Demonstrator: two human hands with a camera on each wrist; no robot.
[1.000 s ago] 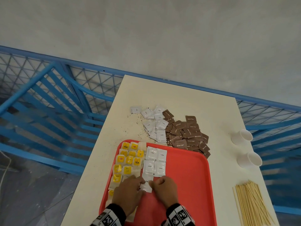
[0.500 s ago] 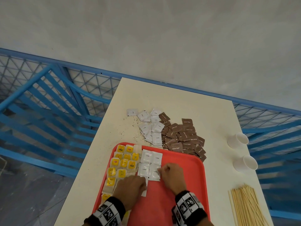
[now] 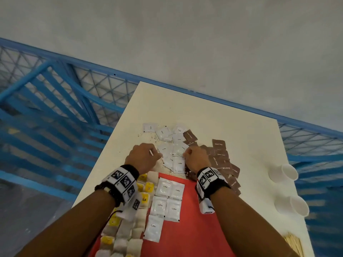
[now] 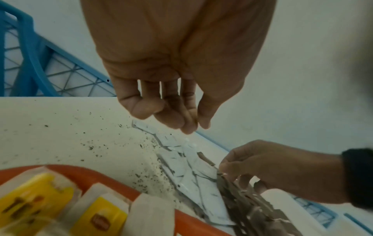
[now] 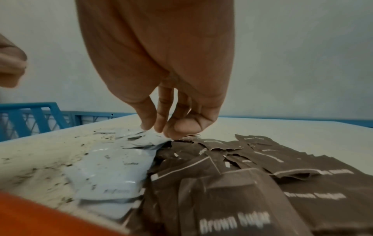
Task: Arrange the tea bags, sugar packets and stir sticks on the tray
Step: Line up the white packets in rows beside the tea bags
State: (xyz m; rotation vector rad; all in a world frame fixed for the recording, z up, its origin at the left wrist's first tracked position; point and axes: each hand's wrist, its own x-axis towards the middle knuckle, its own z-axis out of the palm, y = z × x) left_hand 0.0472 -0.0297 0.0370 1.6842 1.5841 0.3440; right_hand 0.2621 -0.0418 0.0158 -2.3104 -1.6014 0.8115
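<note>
Both hands have left the red tray [image 3: 194,229] and now reach up to the pile of flat white packets [image 3: 174,154] at frame middle, so more get picked next. The left hand [image 3: 143,156] hangs loose, holding nothing. The right hand [image 3: 194,158] pinches a packet's edge. Soft tea bags [image 3: 146,193] sit lower left; thin sticks [image 3: 294,245] wait lower right.

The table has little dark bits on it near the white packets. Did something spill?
It looks so. Dark specks are scattered over the table around the white packets, beyond the red tray. They look like loose grains or crumbs, but no torn packet shows, so their source cannot be told.
</note>
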